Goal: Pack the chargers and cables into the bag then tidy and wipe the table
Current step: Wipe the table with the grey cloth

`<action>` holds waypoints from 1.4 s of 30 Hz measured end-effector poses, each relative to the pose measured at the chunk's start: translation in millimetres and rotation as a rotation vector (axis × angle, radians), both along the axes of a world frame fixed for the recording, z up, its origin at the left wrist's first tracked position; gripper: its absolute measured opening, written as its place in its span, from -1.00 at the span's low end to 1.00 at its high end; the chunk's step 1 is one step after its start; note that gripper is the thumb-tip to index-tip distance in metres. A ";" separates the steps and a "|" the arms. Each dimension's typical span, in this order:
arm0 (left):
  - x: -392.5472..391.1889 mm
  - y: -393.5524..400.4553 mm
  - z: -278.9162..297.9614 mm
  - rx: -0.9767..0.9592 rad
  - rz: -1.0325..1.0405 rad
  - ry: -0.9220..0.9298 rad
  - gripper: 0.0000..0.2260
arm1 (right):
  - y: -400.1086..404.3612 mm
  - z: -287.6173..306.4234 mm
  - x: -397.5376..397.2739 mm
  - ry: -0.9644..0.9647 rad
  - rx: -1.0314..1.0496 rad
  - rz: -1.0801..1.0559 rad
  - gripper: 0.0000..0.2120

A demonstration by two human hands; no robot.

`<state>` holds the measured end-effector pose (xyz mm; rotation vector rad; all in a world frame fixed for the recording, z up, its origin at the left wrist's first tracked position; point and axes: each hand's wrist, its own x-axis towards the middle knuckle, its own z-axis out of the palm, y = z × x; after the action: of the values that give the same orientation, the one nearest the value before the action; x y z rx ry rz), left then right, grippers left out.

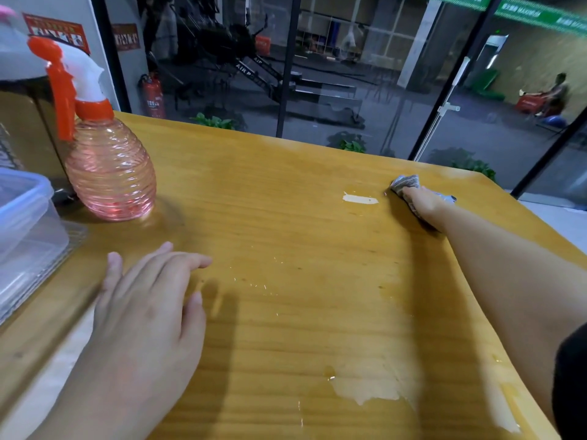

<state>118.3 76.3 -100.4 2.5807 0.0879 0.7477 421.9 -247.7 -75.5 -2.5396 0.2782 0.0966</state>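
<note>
A yellow wooden table [286,236] fills the view, with damp streaks and spots of worn varnish. My right hand [424,206] reaches to the far right corner and presses a grey cloth [405,183] against the tabletop, fingers curled over it. My left hand [149,300] lies flat on the near left part of the table, fingers spread, holding nothing. No chargers, cables or bag are in view.
A pink spray bottle [109,166] with an orange trigger stands at the far left. A clear plastic box [25,217] sits at the left edge. Glass walls and a door stand right behind the table's far edge.
</note>
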 end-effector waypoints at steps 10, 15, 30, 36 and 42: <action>0.1 -0.2 -2.0 -0.026 0.000 -0.007 -0.67 | 28.4 -0.6 -11.8 0.027 -0.086 0.149 -0.49; 0.7 -2.3 -4.7 -0.102 -0.022 -0.011 -0.69 | 50.6 -0.6 -18.1 0.032 -0.079 0.208 -0.48; 1.1 -3.7 -3.9 -0.123 -0.018 -0.033 -0.68 | 90.4 -0.6 -30.6 0.087 0.016 0.287 -0.43; 2.4 -6.2 -4.6 -0.143 0.016 -0.061 -0.67 | 98.2 -0.8 -34.8 0.101 0.017 0.344 -0.45; 3.9 -7.6 -8.4 -0.153 0.080 -0.054 -0.63 | 105.9 0.8 -42.8 0.118 0.039 0.352 -0.41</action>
<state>122.2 68.8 -108.7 2.4221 0.2244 0.8062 379.1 -141.7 -74.7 -2.5227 -0.1284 0.3835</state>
